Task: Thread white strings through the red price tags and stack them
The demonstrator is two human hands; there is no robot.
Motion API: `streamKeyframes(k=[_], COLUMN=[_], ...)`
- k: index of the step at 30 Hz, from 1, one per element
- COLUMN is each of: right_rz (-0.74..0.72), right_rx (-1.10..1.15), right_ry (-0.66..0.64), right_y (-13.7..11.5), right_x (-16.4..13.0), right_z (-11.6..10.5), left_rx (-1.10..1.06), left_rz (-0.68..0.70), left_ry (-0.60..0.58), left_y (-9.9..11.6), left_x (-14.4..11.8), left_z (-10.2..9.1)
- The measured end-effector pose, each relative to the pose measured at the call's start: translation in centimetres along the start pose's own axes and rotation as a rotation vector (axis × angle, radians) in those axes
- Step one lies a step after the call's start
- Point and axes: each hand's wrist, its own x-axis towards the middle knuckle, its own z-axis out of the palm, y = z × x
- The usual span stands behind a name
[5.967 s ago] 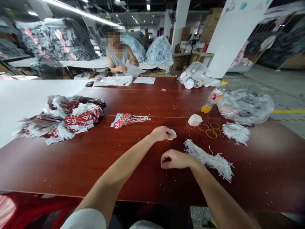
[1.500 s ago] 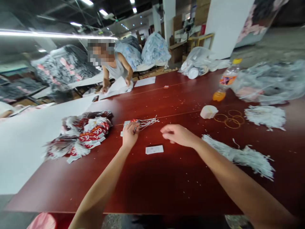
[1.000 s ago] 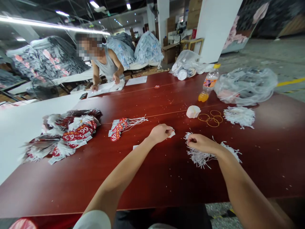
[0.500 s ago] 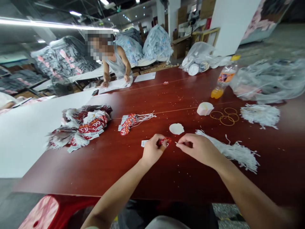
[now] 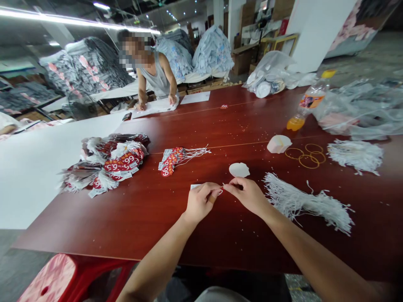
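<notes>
My left hand (image 5: 200, 202) is closed in a pinch on a red price tag (image 5: 221, 187), which shows mostly as a thin edge at the fingertips. Touching or nearly touching it, my right hand (image 5: 247, 193) pinches a small white string end at the tag; most of the string is hidden. A white label (image 5: 194, 186) lies partly under my left hand. Just beyond the fingers rests a pale, round-edged tag (image 5: 239, 170) with its blank side up. To the right spreads a bundle of white strings (image 5: 310, 203). Several red tags with strings attached (image 5: 172, 162) lie fanned out to the left.
A heap of bundled red tags (image 5: 115, 163) sits at the left. Toward the right are a stack of pale tags (image 5: 279, 144), rubber bands (image 5: 299, 154), more strings (image 5: 355, 155), and a drink bottle (image 5: 307, 105). A co-worker (image 5: 155, 77) leans over the far edge.
My hands have come together, the right fingertips moving left to the tag. The tag has turned so its printed red face shows less. The view has shifted slightly.
</notes>
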Motion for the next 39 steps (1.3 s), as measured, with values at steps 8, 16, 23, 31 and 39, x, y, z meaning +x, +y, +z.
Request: streamKeyframes(k=[8, 16, 23, 31, 39], right_rz=[-0.048, -0.094, -0.097, -0.272, -0.223], right_rx=[0.235, -0.190, -0.228, -0.241, -0.231], right_ry=[-0.239, -0.207, -0.196, -0.120, -0.045], right_y=[0.6, 1.8, 1.8, 0.8, 0.1], right_x=[0.0, -0.5, -0.6, -1.4, -1.7], right_z=[-1.2, 0.7, 1.4, 1.4, 1.9], left_rx=[0.269, 0.271, 0.330, 0.359, 0.168], left_rz=[0.103, -0.058, -0.103, -0.055, 0.052], left_ry=[-0.304, -0.429, -0.338, 0.016, 0.029], left_y=[1.9, -4.1, -5.1, -0.2, 0.6], left_x=[-1.0, 1.3, 1.3, -0.4, -2.0], left_z=[-1.6, -5.0, -3.1, -1.4, -0.3])
